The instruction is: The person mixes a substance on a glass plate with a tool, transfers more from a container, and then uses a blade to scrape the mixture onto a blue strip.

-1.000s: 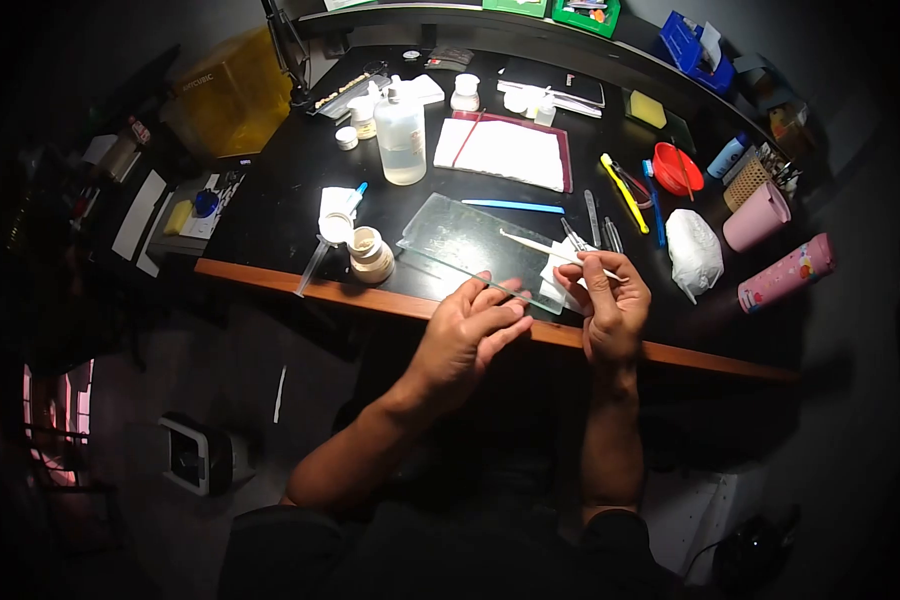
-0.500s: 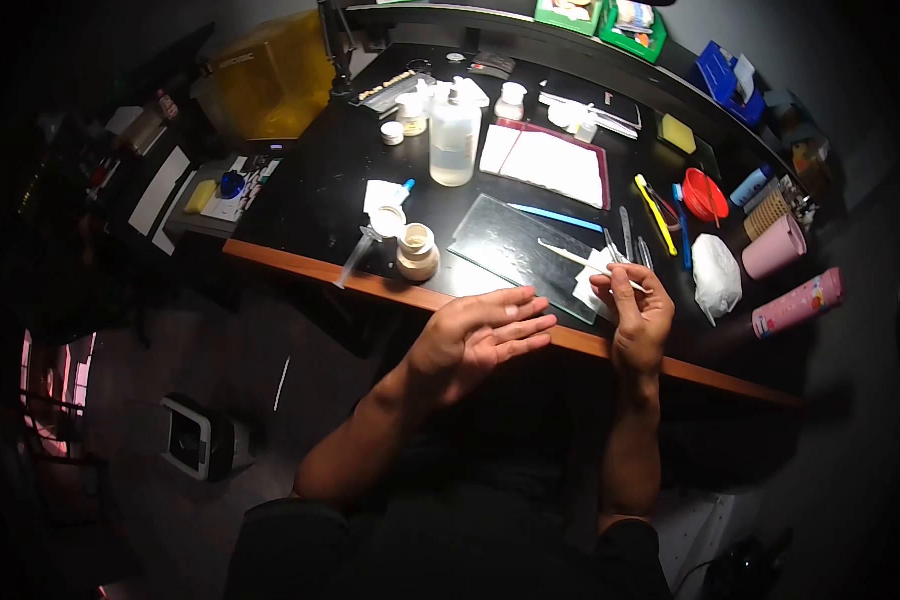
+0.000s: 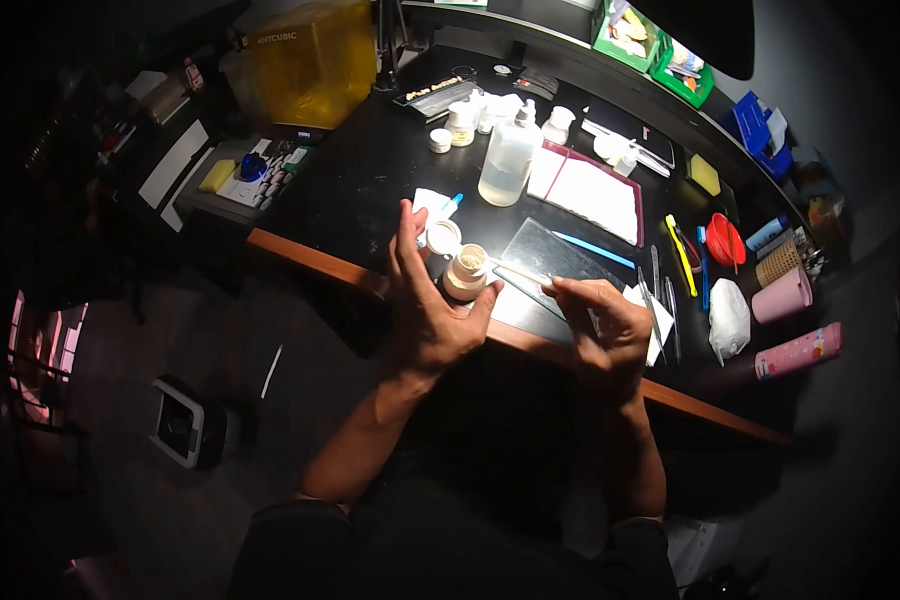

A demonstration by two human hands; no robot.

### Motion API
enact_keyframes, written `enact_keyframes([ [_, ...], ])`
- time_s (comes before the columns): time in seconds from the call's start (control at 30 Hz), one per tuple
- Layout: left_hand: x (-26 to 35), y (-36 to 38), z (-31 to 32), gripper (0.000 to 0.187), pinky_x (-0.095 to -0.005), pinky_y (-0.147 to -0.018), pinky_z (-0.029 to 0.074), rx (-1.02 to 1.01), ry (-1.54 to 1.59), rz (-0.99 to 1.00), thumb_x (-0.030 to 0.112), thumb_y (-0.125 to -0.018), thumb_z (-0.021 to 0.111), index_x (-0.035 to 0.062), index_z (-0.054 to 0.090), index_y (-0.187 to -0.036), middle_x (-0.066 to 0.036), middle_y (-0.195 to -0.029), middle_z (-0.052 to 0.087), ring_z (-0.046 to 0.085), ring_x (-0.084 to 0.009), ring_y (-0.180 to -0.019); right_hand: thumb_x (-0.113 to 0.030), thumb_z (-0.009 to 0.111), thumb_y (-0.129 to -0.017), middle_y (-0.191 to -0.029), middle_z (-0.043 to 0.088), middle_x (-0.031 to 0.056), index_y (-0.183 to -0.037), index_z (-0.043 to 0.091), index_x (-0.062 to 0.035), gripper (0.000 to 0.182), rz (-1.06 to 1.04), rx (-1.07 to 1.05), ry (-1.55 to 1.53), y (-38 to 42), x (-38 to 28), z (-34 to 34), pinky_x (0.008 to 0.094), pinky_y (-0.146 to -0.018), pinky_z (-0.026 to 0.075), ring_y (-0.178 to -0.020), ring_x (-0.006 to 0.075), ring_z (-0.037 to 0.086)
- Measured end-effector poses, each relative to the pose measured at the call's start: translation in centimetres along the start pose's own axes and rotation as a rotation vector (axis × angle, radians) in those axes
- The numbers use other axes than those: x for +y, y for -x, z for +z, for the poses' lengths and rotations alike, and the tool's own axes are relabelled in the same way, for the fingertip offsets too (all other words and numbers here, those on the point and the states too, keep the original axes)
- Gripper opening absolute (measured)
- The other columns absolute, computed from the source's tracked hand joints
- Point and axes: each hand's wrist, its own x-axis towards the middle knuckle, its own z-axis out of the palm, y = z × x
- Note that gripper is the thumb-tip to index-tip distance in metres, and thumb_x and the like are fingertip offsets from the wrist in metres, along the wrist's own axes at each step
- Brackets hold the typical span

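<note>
My right hand pinches a thin white stick-like tool, its tip pointing left at the rim of a small open jar of pale contents. Around the jar's near left side, my left hand is spread, thumb apart from the fingers, thumb tip close to the jar's base. The jar's flipped-back lid lies behind the fingers. Under the tool lies a glass plate, with a blue stick along its far edge. White paper lies right of my right hand.
A clear pump bottle stands beyond the jar, beside a white pad in a dark red tray. Yellow and blue handled tools, metal tweezers, a red bowl and a white bag are at the right. The table's wooden edge runs in front.
My left hand has moved up and opened around the jar. My right hand has brought the white tool left, its tip now at the jar's mouth. The camera view has shifted slightly.
</note>
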Motion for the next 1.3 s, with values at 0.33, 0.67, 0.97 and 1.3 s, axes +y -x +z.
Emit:
enact_keyframes([
  [0.33,0.1,-0.3,0.5,0.117,-0.0392,-0.091,0.057,-0.052,0.012,-0.144,0.006,-0.076,0.088,-0.0025,0.013,-0.165,-0.034,-0.144,0.053,0.069,-0.0318,-0.103,-0.014,0.091,-0.078,-0.097,0.079,0.0130,-0.108,0.077,-0.0009,0.035,-0.260,-0.045,0.322,0.0,0.3,0.0,0.0340,-0.081,0.060,-0.091,0.0268,0.077],
  [0.67,0.3,-0.4,0.1,0.114,-0.0401,-0.090,0.058,-0.075,-0.022,-0.172,0.009,-0.077,0.088,-0.0042,0.017,-0.164,-0.036,-0.143,0.053,0.070,-0.0323,-0.098,-0.020,0.088,-0.080,-0.098,0.079,0.0132,-0.106,0.077,-0.0004,0.035,-0.364,-0.099,0.498,0.1,-1.0,-0.4,0.0375,-0.083,0.062,-0.093,0.0294,0.077],
  [0.97,0.3,-0.3,0.1,0.114,-0.0402,-0.085,0.057,-0.065,-0.012,-0.182,0.010,-0.076,0.090,-0.0045,0.018,-0.163,-0.031,-0.133,0.059,0.070,-0.0309,-0.093,0.007,0.067,-0.090,-0.096,0.079,0.0155,-0.106,0.078,0.0000,0.021,-0.451,-0.035,0.589,1.1,-0.7,0.4,0.0369,-0.081,0.062,-0.090,0.0300,0.078],
  [1.3,0.2,-0.4,0.1,0.113,-0.0373,-0.080,0.058,-0.054,-0.036,-0.154,0.011,-0.075,0.091,-0.0064,0.021,-0.162,-0.027,-0.125,0.061,0.069,-0.0282,-0.090,0.007,0.067,-0.091,-0.096,0.079,0.0160,-0.107,0.078,0.0001,0.021,-0.447,0.058,0.610,3.4,0.1,1.8,0.0359,-0.080,0.063,-0.091,0.0297,0.078],
])
